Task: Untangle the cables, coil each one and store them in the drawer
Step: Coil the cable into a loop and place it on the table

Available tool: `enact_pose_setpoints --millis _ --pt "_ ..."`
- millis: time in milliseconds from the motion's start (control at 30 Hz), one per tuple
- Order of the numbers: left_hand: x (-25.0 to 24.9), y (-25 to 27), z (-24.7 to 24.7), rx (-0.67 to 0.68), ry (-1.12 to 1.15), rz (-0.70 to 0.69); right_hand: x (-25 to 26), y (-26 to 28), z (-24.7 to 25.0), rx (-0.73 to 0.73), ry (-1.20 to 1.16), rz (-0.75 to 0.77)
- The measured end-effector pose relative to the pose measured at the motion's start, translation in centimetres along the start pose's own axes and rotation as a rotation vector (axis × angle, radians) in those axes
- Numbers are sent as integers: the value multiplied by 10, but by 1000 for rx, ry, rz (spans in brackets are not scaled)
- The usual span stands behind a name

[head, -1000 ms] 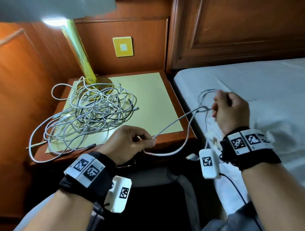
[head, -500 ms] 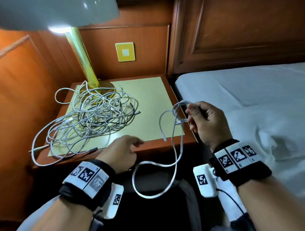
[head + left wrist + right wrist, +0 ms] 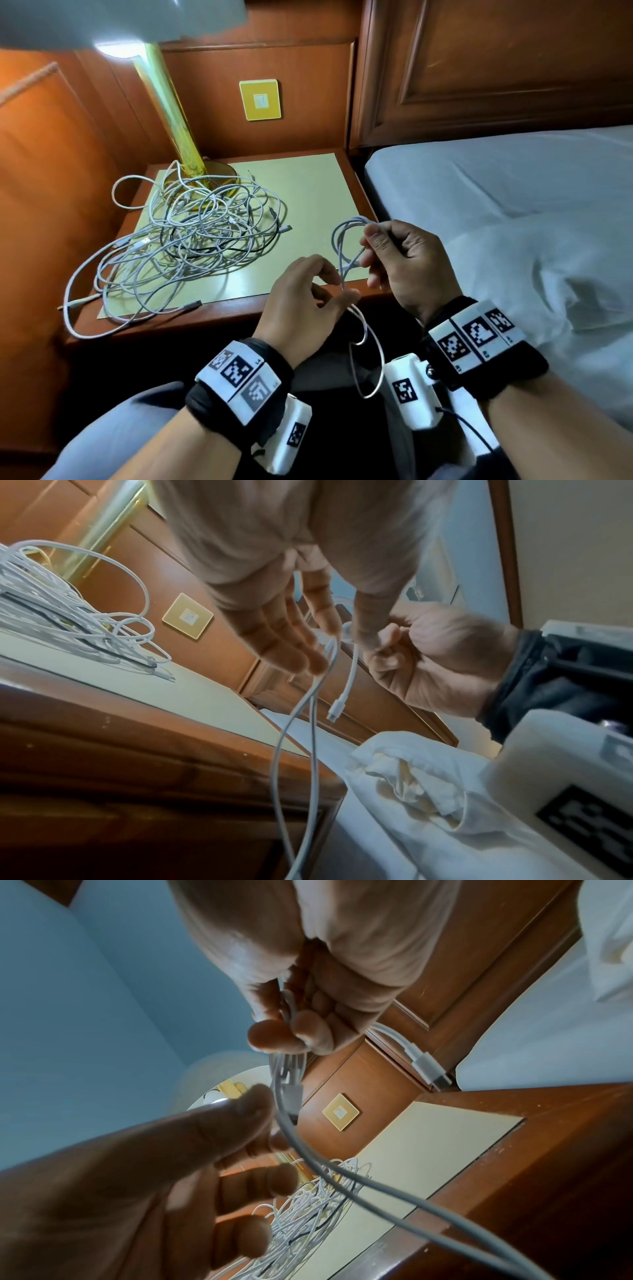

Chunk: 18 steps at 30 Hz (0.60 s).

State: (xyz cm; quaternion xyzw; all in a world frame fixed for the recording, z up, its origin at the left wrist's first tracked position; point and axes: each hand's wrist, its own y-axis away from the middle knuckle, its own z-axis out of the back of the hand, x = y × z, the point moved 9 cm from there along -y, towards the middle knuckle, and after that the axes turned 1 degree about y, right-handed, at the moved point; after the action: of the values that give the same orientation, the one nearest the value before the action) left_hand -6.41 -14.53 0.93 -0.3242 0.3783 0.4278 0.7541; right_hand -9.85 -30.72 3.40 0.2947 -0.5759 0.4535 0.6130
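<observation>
Closing on white cable [image 3: 345,240]: left hand [image 3: 301,301], previously apart.

The lamp [image 3: 168,113] is cut by the head view's top edge, only part of its shade showing, and its base lies partly under the tangled cables [image 3: 185,246]. In that heap, single cables cannot be told apart. The white cable [image 3: 310,723] runs off the left wrist view's bottom edge, its upper turns hidden inside the right hand [image 3: 308,993], while the left hand [image 3: 143,1183] is blurred and dark in the right wrist view.
</observation>
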Motion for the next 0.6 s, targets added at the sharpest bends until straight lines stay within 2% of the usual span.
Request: enact_pose_setpoints --millis 133,333,400,467,600 --pt "-14 1 17 -195 -20 -206 1 3 -4 24 -34 -9" --pt "-22 2 17 -250 -155 -359 5 8 -13 83 27 31" --pt "-17 0 21 -281 -74 -289 6 7 -10 45 140 91" --pt "-3 -6 24 -248 103 -142 4 2 4 -49 233 116" --pt "11 -14 25 -16 620 21 -7 -15 51 -280 246 45"
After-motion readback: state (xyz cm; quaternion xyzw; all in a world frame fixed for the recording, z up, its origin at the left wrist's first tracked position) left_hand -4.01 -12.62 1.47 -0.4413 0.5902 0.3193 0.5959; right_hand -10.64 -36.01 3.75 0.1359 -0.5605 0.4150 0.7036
